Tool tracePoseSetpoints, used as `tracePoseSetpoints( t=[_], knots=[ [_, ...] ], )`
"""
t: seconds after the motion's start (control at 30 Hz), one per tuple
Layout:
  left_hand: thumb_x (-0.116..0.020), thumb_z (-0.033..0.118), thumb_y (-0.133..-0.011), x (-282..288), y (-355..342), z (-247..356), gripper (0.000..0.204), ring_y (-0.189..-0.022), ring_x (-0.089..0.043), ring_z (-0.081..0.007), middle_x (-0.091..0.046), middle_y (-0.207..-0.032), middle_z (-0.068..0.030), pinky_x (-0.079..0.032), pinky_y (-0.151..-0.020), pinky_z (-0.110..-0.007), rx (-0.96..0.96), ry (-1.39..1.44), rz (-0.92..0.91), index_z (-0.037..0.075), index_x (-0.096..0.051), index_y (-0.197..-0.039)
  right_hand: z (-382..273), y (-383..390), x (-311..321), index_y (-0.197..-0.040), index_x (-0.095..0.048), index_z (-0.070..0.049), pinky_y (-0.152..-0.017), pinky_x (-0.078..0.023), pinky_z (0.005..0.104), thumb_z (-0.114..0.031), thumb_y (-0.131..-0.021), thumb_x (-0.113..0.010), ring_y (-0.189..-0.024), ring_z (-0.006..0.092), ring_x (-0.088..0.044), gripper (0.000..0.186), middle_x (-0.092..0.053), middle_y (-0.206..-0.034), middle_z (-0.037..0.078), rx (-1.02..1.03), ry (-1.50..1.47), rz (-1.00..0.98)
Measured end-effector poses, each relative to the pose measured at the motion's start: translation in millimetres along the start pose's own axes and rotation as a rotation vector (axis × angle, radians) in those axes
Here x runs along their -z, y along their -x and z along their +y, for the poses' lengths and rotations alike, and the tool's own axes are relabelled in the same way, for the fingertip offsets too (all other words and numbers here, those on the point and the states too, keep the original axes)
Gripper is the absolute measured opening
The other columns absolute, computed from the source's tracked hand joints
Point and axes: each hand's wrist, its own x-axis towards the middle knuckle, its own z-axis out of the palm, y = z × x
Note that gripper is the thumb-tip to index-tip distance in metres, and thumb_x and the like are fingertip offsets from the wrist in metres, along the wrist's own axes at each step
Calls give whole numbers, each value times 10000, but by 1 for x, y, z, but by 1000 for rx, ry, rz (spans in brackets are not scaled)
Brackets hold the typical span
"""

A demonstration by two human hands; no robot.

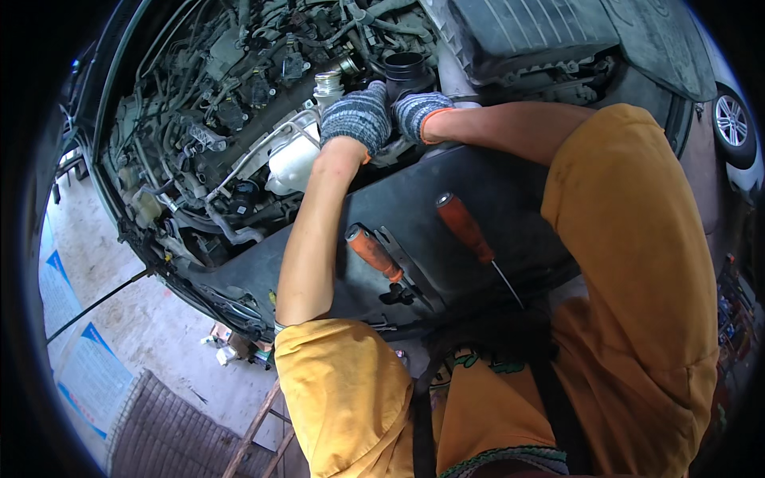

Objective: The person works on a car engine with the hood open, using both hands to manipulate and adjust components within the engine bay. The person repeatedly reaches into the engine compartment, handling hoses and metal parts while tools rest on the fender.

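Observation:
Both my hands wear grey knitted gloves with orange cuffs and reach into the engine bay (219, 111). My left hand (356, 119) is closed, beside a metal pipe neck (327, 86) and a silvery cover (295, 158). Just right of it, my right hand (421, 115) curls in close below a round black rubber hose opening (406, 72). What the fingers of either hand grip is hidden beneath the gloves.
On the dark front panel (494, 187) lie an orange-handled screwdriver (464, 229), another orange-handled tool (374, 252) and a flat grey metal tool (406, 259). A black ribbed box (534, 36) sits at the far right. A thin rod (100, 305) slants at left.

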Motion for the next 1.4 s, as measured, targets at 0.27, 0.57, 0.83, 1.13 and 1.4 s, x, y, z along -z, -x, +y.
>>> tracePoseSetpoints(
  t=[0.27,0.57,0.83,1.13,1.4],
  knots=[
    [-570,313,-865,-23,16,0,383,-1000,-604,-373,-624,-1068,-237,-486,-847,-441,-48,102,8,41,-552,-1133,3,2,7,-1087,-666,-42,-821,-530,428,-99,-855,-513,-994,330,-647,284,-645,-1137,152,7,106,-37],
    [-545,160,-815,-6,-24,-3,293,-1024,-608,-370,-638,-1087,-211,-487,-867,-444,-26,47,47,60,-600,-1085,6,-8,-1,-1124,-661,-83,-845,-523,420,-147,-891,-465,-1034,319,-635,311,-622,-1206,115,-87,30,2],
    [-515,161,-832,1,-13,7,319,-1039,-613,-356,-637,-1103,-211,-485,-867,-455,23,10,-31,76,-574,-1133,12,-9,-9,-1056,-677,-75,-786,-529,429,-158,-857,-502,-952,358,-649,278,-659,-1084,166,-85,1,80],
    [-588,183,-807,1,11,7,335,-1016,-625,-352,-638,-1086,-223,-492,-862,-437,-115,15,33,44,-577,-1112,1,-5,-5,-1040,-685,-78,-802,-524,427,-228,-816,-591,-953,349,-650,286,-662,-1080,164,-21,35,7],
    [-655,287,-753,-14,-5,12,414,-1006,-633,-360,-642,-1086,-227,-511,-862,-409,-40,47,-131,16,-661,-1067,-3,-2,18,-1233,-597,-110,-922,-486,431,-157,-889,-480,-1150,307,-572,366,-557,-1307,99,16,90,-194]
  ],
)
